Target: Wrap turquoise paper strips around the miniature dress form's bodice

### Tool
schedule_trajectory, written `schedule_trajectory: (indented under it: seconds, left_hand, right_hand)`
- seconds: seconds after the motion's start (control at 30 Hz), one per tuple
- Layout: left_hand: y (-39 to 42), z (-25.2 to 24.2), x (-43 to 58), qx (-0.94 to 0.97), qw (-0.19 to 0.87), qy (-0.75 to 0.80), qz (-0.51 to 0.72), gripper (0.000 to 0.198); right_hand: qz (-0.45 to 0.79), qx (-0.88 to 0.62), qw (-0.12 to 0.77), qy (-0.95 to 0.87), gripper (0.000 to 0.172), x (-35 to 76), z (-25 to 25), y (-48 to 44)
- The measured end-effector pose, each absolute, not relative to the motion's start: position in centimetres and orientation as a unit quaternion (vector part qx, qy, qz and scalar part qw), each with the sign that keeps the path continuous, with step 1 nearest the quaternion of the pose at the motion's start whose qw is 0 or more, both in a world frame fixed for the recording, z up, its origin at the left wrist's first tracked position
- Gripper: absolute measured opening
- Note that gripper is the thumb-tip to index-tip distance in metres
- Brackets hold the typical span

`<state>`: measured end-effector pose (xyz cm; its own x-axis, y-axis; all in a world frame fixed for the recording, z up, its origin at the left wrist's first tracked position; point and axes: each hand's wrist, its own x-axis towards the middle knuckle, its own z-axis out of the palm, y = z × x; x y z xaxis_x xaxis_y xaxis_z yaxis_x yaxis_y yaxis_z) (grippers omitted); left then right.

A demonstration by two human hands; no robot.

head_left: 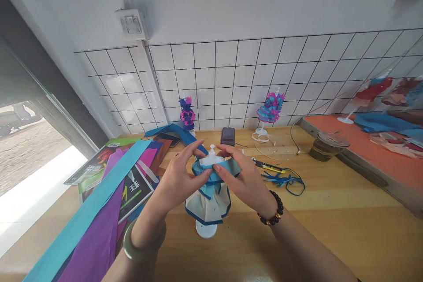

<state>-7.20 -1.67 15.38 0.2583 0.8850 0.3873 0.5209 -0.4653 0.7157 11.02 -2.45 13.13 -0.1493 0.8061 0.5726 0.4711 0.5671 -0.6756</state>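
the left hand [176, 181] and right hand [246, 180] are both closed in a pinch on the blue paper frill [211, 177] wrapped round the top of a mini dress form [208, 205]. the form is gripped from 9 and 3 o'clock and stood upright on its white base [205, 230], pretty much dead centre of the wooden table [330, 220]. crepe paper strips [99, 229] are piled over magazines [95, 168] at 8 o'clock, a phone [228, 135] is laid at 12, a yellow utility knife [269, 167] and blue scraps [286, 181] are seen at 2, and a purple paper dress [187, 114] and a pink-and-blue paper dress [271, 108] are parked by the tiled wall at 12 and 1.
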Motion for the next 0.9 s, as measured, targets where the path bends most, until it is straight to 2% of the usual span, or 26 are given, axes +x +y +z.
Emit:
schedule_trajectory:
  seconds: [0.23, 0.43, 0.53, 0.63, 0.8, 0.9]
  left_hand:
    - [-1.4, 15.6, -7.7, 0.753, 0.299, 0.443, 0.384, 0.069]
    - [-1.0, 15.6, -7.9, 0.739, 0.354, 0.408, 0.403, 0.046]
    - [-0.9, 15.6, -7.8, 0.746, 0.327, 0.407, 0.413, 0.040]
    - [-0.9, 15.7, -7.7, 0.752, 0.293, 0.410, 0.424, 0.033]
    - [-0.9, 15.8, -7.7, 0.745, 0.253, 0.439, 0.435, 0.025]
    - [-1.0, 16.0, -7.8, 0.746, 0.227, 0.447, 0.438, 0.017]
  right_hand:
    - [0.225, -0.413, 0.469, -0.747, 0.032, 11.8, 13.2, -1.8]
    - [0.253, -0.409, 0.455, -0.749, 0.037, 12.9, 13.0, -0.8]
    - [0.247, -0.396, 0.451, -0.761, 0.038, 12.8, 13.0, -0.9]
    - [0.186, -0.392, 0.481, -0.762, 0.034, 12.2, 13.0, -1.2]
    - [0.064, -0.391, 0.538, -0.744, 0.007, 11.4, 12.9, -1.4]
    - [0.101, -0.369, 0.526, -0.760, 0.012, 11.2, 13.2, -1.6]
